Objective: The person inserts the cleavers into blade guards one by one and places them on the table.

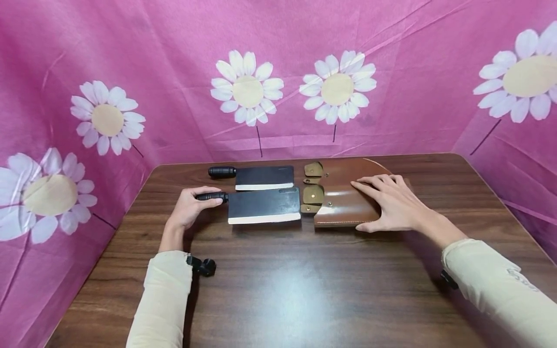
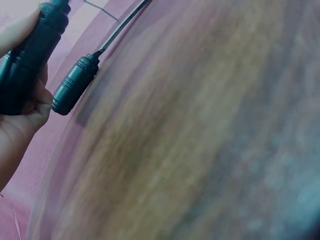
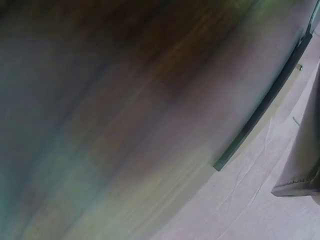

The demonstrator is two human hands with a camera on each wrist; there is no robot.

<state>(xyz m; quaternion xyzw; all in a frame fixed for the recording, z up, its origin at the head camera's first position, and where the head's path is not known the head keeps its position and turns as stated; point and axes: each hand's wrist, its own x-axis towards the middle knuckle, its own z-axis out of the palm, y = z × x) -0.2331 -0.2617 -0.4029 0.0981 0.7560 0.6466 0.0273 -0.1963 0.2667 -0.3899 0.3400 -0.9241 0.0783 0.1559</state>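
Observation:
In the head view my left hand (image 1: 193, 205) grips the black handle of the nearer cleaver, whose dark blade (image 1: 264, 205) points right with its pale cutting edge towards me. Behind it lies a second cleaver (image 1: 265, 176). The left wrist view shows the gripped handle (image 2: 30, 65) close to the second cleaver's handle (image 2: 76, 87). On the right, my right hand (image 1: 393, 203) holds a brown leather sheath (image 1: 348, 208) across its width, thumb at the near edge. Another sheath (image 1: 348, 169) is behind it, partly hidden. My right fingers are almost out of the right wrist view.
Everything is near the far side of a dark wood-grain table (image 1: 261, 290). Olive snap flaps (image 1: 313, 195) on the sheaths face the blade tips across a narrow gap. A pink cloth (image 1: 174, 48) with white daisies hangs behind and at both sides.

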